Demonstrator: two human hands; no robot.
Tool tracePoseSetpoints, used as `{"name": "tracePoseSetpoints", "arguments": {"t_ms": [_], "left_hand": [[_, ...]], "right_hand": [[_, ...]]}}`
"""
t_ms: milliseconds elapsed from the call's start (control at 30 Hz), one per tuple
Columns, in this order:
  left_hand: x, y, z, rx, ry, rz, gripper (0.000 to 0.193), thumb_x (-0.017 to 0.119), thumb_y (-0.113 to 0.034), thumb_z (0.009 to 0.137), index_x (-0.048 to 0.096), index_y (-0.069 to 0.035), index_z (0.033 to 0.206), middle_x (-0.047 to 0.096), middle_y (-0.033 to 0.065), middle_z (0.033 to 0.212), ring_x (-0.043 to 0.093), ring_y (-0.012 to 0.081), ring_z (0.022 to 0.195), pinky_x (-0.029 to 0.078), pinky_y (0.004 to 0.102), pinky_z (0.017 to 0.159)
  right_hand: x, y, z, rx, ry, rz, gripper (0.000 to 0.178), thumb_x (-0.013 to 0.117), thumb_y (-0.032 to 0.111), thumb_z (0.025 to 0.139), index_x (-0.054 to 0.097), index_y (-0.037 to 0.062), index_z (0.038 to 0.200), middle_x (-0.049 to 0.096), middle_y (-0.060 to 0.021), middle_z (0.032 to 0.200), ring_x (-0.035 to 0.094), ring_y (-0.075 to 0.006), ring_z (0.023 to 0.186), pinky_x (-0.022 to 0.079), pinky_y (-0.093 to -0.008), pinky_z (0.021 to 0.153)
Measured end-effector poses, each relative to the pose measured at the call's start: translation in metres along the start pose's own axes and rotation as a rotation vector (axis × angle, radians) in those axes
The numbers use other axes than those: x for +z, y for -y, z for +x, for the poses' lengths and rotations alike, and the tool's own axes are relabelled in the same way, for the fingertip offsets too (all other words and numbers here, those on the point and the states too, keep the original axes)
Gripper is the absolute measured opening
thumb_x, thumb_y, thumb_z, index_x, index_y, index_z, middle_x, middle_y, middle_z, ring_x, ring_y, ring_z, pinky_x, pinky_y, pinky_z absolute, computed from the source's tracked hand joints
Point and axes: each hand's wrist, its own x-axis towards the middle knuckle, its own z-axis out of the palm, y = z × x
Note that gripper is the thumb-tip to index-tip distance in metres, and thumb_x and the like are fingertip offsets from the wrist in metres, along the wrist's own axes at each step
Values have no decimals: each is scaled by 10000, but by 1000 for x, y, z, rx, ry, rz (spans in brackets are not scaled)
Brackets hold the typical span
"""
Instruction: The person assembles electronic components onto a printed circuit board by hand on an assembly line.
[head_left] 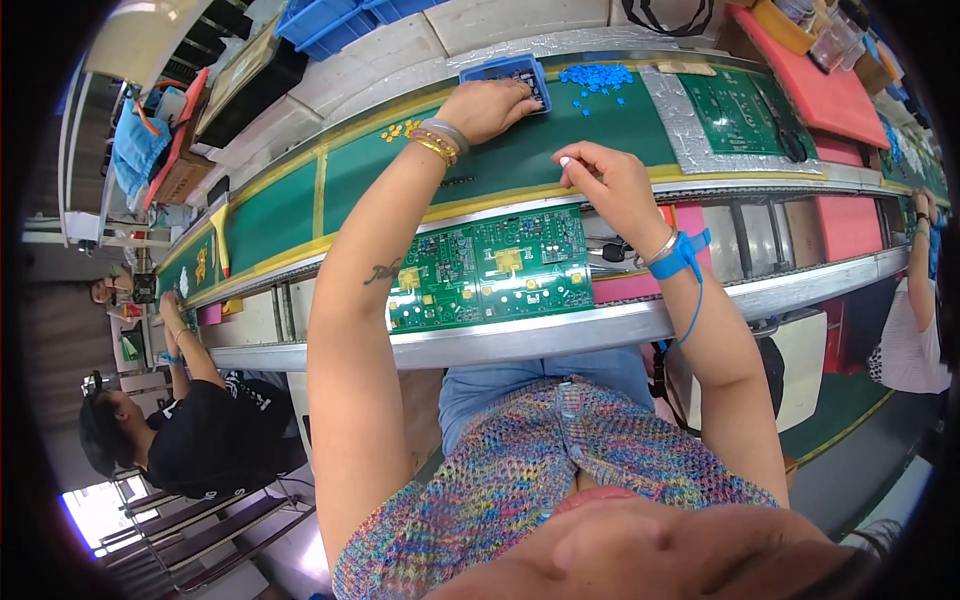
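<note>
My left hand [485, 112] reaches over the far side of the bench into a small blue bin [545, 82] of dark small parts. Its fingers curl together at the parts, and whatever they grip is hidden. To the right, my right hand [612, 190] hovers over the green mat with thumb and forefinger drawn together. Anything between those fingertips is too small to make out. Nearest me, a green circuit board panel [530, 265] with yellow-taped parts lies on the metal rails, partly behind my left forearm. A short row of black parts [458, 181] rests on the mat between my hands.
Blue pieces [597, 78] are heaped right of the bin; orange-yellow pieces [400, 130] lie left of it. Another green board [735, 115] sits on silver foil at right, beside black-handled scissors [793, 146]. A metal rail [450, 348] crosses before me. Co-workers [200, 430] sit at both sides.
</note>
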Motion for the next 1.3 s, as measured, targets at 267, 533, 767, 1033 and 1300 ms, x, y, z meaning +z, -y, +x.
{"name": "tracePoseSetpoints", "arguments": {"t_ms": [267,533,767,1033,1300], "left_hand": [[4,10,12,-291,-161,-98,352,523,-393,864,638,-61,871,633,158,784,595,354,756,472,428,674],[7,16,14,-386,-354,-145,345,569,-382,838,658,-48,838,632,174,781,598,357,737,474,404,681],[2,-16,-11,-642,-349,-1723,286,490,-303,905,584,-33,903,563,53,650,479,158,506,374,269,414],[0,-101,-100,-950,-30,-2668,245,382,-204,936,489,-10,1042,511,85,857,374,103,559,285,175,406],[8,-107,-125,-717,175,-2524,233,408,-228,956,500,-22,1016,484,13,769,318,39,502,221,162,378]], "right_hand": [[2,0,1,35,81,-58,184,524,145,882,643,27,958,629,-35,690,559,-81,620,440,-228,570],[5,-7,4,65,88,-65,185,524,146,886,641,21,956,621,-25,684,551,-71,631,440,-226,579],[1,-4,-1,66,69,63,172,525,110,888,624,4,980,615,-17,735,553,-66,677,442,-205,606],[11,26,-17,-370,44,-160,144,606,37,800,628,31,943,607,-44,759,542,-134,626,433,-235,557],[24,27,-27,-387,91,-214,186,671,83,718,637,69,900,552,-42,727,525,-192,677,423,-299,595]]}}
